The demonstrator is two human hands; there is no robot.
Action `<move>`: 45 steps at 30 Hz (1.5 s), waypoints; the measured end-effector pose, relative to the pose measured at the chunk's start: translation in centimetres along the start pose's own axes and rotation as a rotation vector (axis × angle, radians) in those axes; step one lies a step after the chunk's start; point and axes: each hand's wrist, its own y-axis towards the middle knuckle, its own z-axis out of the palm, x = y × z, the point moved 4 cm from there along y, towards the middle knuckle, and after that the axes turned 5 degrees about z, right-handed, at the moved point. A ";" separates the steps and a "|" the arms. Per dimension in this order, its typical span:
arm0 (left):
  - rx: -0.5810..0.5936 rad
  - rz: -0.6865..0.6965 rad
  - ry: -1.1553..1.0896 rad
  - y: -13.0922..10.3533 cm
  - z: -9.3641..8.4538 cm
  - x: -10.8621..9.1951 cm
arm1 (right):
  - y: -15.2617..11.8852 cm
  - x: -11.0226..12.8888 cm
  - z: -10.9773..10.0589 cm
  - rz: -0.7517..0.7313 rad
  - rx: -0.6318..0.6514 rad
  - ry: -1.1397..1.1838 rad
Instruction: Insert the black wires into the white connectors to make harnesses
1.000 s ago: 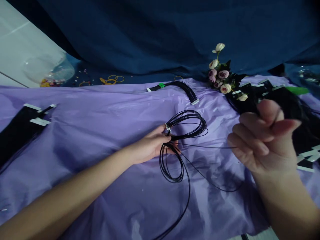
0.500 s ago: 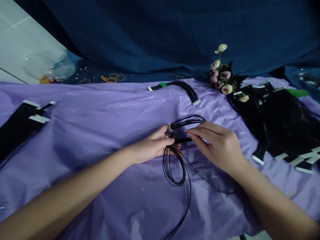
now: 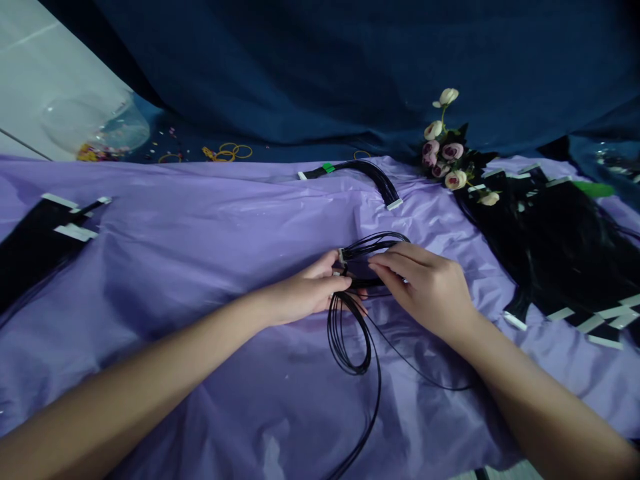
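Observation:
Near the middle of the purple sheet (image 3: 200, 233), my left hand (image 3: 320, 287) is closed on a black wire harness (image 3: 367, 282) by its white connector end (image 3: 342, 256). Thin wires arch from that connector toward the right, and a coiled loop of black wire (image 3: 350, 367) hangs below the fingers. My right hand (image 3: 425, 283) is closed in a pinch just right of the connector, fingers against the thin black wires; whether one strand sits between thumb and forefinger is hard to make out. Part of the harness is hidden behind the right hand.
A finished-looking harness (image 3: 365, 172) with green tape lies behind my hands. Bundles of black harnesses (image 3: 565, 247) lie on the right, another stack (image 3: 35, 247) on the left. Artificial flowers (image 3: 453, 153), yellow rubber bands (image 3: 227, 153) and a clear plastic container (image 3: 100, 123) are along the back.
My right hand has shifted slightly left, closer to the connector in my left hand. The left hand keeps its hold; the view has moved a little.

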 end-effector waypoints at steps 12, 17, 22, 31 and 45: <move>0.004 0.020 0.006 0.0 -0.1 0.4 | 0.2 1.8 -0.3 -0.024 -0.148 -0.185; 0.045 0.045 -0.010 0.1 0.0 0.5 | 0.0 2.3 -0.1 -0.025 -0.144 -0.233; 0.050 0.038 -0.009 0.1 -0.1 0.6 | -0.1 2.6 0.3 -0.032 -0.158 -0.257; 0.035 0.019 -0.038 0.1 -0.1 0.6 | 0.0 2.6 0.4 -0.043 -0.186 -0.265; 0.017 0.009 -0.166 0.2 -0.6 0.0 | -1.1 2.5 -2.7 -0.377 -0.075 0.121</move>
